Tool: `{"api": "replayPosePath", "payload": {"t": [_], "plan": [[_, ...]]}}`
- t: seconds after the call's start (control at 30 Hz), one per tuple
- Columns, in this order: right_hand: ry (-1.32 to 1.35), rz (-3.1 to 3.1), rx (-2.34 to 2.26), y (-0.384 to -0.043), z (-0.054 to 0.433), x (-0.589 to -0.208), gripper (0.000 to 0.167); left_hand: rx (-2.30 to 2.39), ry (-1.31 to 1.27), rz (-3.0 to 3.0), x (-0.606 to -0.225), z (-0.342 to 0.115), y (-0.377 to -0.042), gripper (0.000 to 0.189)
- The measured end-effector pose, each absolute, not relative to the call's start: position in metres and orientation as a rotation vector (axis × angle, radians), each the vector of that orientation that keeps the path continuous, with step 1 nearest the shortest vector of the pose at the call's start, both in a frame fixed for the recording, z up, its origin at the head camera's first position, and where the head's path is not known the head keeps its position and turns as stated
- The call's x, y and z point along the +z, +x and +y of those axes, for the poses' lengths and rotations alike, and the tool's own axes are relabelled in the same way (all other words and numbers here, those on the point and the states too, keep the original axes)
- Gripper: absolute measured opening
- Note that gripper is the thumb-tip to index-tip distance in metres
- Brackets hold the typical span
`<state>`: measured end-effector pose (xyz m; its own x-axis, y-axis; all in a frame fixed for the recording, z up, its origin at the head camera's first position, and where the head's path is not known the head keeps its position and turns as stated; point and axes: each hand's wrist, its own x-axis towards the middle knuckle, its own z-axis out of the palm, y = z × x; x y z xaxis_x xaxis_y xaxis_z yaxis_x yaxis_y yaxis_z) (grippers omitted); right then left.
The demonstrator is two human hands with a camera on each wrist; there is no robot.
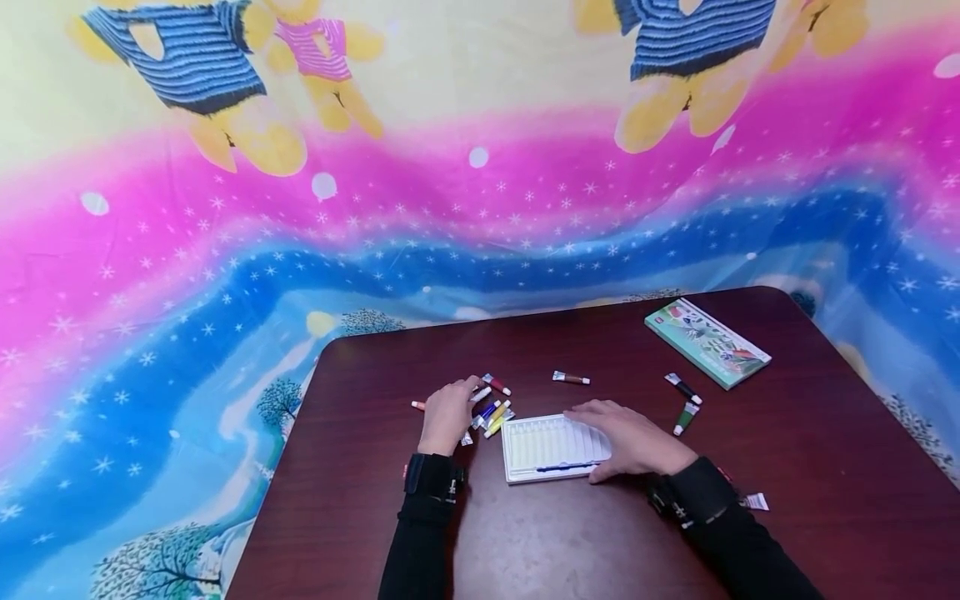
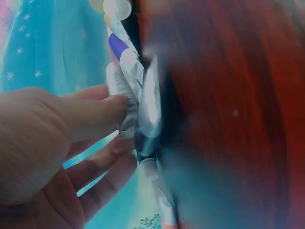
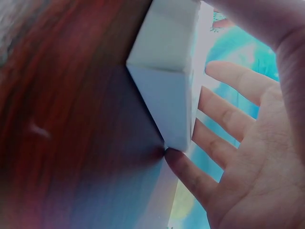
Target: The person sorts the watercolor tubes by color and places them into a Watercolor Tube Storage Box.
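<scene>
A white paint tube [image 2: 114, 78] is pinched between the thumb and fingers of my left hand [image 1: 448, 417]. Close beside that hand lies a loose group of tubes, among them a yellow tube [image 1: 497, 422], a blue tube [image 1: 488, 409] and a red tube [image 1: 497, 384]. My right hand [image 1: 633, 439] spans the right end of a white slotted tray [image 1: 536, 450], thumb at the near edge and fingers toward the far edge. In the right wrist view its fingers are spread, nearly straight, along the tray's side. Inside the tray's near edge lies a blue-handled paintbrush [image 1: 558, 467].
Behind the tray lies a brown tube [image 1: 572, 378]. A black tube [image 1: 682, 388] and a green tube [image 1: 686, 418] are farther right, before a green illustrated box [image 1: 708, 343]. Past my right wrist is another tube [image 1: 756, 501]. A printed curtain [image 1: 480, 200] hangs behind the table.
</scene>
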<state>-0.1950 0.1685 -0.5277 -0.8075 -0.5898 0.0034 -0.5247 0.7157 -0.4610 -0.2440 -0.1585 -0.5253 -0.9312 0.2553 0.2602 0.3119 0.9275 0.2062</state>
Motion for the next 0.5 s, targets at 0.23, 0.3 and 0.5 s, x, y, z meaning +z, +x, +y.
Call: {"api": "replayPosePath", "payload": {"t": [0.23, 0.3, 0.5], "plan": [[-0.900, 2.775, -0.670, -0.195, 0.169, -0.527, 0.099, -1.100, -0.506, -2.758, -0.508, -0.162, -0.242, 0.050], [-0.895, 2.773, -0.677, -0.195, 0.169, -0.527, 0.100, -1.375, -0.530, -2.674, -0.499, -0.161, -0.239, 0.054], [-0.890, 2.771, -0.672, -0.196, 0.168, -0.528, 0.100, -1.788, -0.529, -2.527, -0.477, -0.161, -0.224, 0.068]]}}
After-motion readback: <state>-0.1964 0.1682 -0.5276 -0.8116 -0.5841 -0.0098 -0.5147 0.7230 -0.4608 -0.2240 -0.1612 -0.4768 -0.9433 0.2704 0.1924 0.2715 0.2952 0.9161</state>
